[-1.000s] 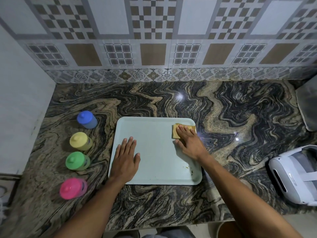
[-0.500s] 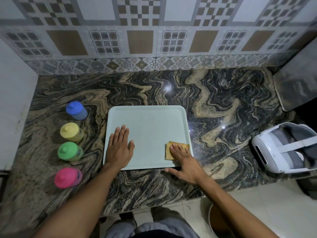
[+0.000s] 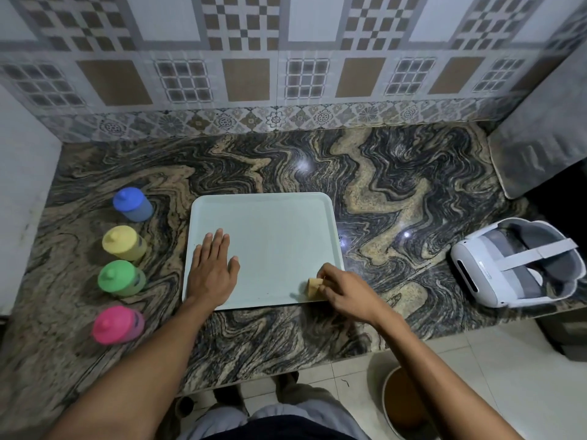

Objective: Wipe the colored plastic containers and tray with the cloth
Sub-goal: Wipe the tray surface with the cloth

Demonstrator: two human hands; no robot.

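Fingers [image 3: 327,274] of the right hand [image 3: 344,292] curl around a small yellow cloth [image 3: 313,286], pinching it against the near right corner of the pale tray [image 3: 270,223]. Most of the cloth is hidden under the hand; only a bunched yellow end shows to the left of the fingertips, so its full shape cannot be made out. On the left hand [image 3: 211,273], the fingers [image 3: 217,241] lie flat and pressed close together, the thumb spread to the side, palm down on the near left part of the tray.

One tray lies on the marbled desk [image 3: 381,185], roughly at its middle. Four lidded plastic containers stand in a column to the left of the tray, apart from it and from both hands: a blue container [image 3: 131,204] farthest back, then a yellow container [image 3: 123,243], a green container [image 3: 120,278], and a pink container [image 3: 116,325] nearest the desk's front edge. The pink one is slightly blurred.

One white headset [image 3: 514,263] rests at the right end of the desk, well apart from the tray. A grey slab [image 3: 540,147] at the right is cut off by the frame edge. Below the desk, a round brown-lined tub [image 3: 401,404] on the floor is partly covered by the right forearm, and the person's feet are dim and hard to read.
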